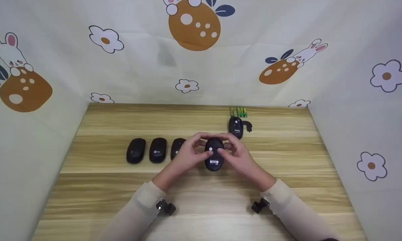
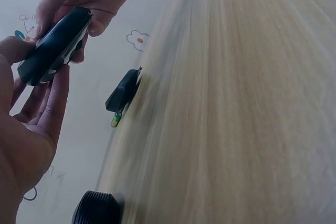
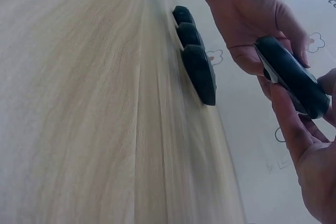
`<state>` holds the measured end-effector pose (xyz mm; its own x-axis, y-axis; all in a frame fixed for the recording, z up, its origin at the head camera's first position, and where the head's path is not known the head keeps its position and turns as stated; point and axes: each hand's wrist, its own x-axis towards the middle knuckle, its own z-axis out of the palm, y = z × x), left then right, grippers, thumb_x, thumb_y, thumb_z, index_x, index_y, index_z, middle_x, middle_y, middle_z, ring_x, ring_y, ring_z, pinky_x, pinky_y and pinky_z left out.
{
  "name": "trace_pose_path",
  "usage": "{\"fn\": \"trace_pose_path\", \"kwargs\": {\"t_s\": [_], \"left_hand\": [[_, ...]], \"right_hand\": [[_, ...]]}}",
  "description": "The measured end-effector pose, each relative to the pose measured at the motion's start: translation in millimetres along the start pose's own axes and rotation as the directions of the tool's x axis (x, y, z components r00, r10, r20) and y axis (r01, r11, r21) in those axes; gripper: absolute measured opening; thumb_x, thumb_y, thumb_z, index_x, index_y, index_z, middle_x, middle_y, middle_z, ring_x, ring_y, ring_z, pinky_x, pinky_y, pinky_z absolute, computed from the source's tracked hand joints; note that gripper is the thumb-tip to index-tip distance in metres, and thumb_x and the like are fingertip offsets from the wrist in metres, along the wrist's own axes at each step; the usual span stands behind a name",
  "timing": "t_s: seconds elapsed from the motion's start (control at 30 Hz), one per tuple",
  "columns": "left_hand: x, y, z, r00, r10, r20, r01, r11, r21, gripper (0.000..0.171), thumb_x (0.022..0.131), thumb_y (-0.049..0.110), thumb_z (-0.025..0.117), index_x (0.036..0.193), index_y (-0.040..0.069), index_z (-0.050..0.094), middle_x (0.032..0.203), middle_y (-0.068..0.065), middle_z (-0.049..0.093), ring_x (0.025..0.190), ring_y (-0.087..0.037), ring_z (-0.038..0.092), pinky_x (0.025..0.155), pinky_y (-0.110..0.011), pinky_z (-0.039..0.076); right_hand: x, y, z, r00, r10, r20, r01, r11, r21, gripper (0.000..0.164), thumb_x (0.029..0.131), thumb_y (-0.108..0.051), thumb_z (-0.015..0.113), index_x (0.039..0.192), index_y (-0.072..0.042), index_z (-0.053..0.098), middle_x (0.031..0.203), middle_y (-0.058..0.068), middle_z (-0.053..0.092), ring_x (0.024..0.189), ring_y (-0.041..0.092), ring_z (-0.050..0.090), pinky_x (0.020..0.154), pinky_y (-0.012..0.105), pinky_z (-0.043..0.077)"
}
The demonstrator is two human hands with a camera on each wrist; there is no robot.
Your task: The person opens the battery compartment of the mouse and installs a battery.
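Observation:
A black computer mouse is held off the table with its underside, bearing a white label and a white round spot, facing the head camera. My left hand grips its left side, thumb on the underside and fingers curled behind. From the other side my right hand holds it the same way, its thumb close to the left one. Both wrist views show the mouse edge-on between the two hands, above the table. Fingers of each hand wrap the mouse from below and above there.
Three black mice stand in a row at left: one mouse, a second, and a third partly behind my left hand. Farther back lies an upturned mouse beside a curved black cover and several green batteries. Patterned cloth walls enclose the wooden table.

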<state>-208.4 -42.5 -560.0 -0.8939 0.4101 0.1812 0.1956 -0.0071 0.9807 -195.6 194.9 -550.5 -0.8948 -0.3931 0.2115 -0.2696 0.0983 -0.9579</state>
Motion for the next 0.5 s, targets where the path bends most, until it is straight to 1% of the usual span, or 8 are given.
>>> {"fn": "trace_pose_path", "kwargs": {"t_s": [0.1,0.23,0.33,0.5], "left_hand": [[-0.1,-1.0,0.5,1.000,-0.003,-0.007,0.003,1.000,-0.001,0.052,0.096,0.006,0.084,0.144,0.012,0.067,0.144,-0.007,0.065,0.117,-0.028,0.068,0.080,-0.034,0.066],[-0.8,-0.9,1.3,1.000,-0.011,-0.002,0.011,1.000,-0.004,0.052,0.095,0.004,0.083,0.144,0.013,0.068,0.144,-0.006,0.065,0.117,-0.029,0.067,0.082,-0.036,0.067],[-1.1,-0.3,1.8,1.000,-0.014,0.006,0.014,1.000,0.000,0.053,0.094,0.003,0.083,0.144,0.014,0.068,0.145,-0.006,0.065,0.118,-0.029,0.067,0.084,-0.039,0.067],[-0.7,0.8,2.5,1.000,-0.019,0.008,0.019,1.000,-0.003,0.054,0.093,0.002,0.083,0.144,0.013,0.068,0.146,-0.007,0.064,0.118,-0.029,0.067,0.086,-0.040,0.068]], "right_hand": [[0.1,-1.2,-2.1,0.999,0.010,0.041,-0.010,1.000,0.005,0.050,0.105,-0.001,0.073,0.152,-0.004,0.057,0.151,0.016,0.058,0.114,0.032,0.072,0.087,0.034,0.067],[0.6,-3.2,-4.7,0.996,0.018,0.091,-0.022,0.999,0.038,0.055,0.102,0.003,0.075,0.152,-0.003,0.053,0.148,0.021,0.055,0.117,0.035,0.071,0.089,0.042,0.069],[0.9,-4.4,-5.7,0.994,0.024,0.104,-0.030,0.998,0.060,0.054,0.101,0.004,0.075,0.149,-0.002,0.051,0.144,0.024,0.054,0.118,0.038,0.071,0.091,0.047,0.068],[0.9,-5.3,-6.4,0.994,0.027,0.109,-0.034,0.997,0.064,0.052,0.100,0.004,0.075,0.146,-0.002,0.050,0.143,0.023,0.053,0.119,0.038,0.071,0.092,0.049,0.067]]}}
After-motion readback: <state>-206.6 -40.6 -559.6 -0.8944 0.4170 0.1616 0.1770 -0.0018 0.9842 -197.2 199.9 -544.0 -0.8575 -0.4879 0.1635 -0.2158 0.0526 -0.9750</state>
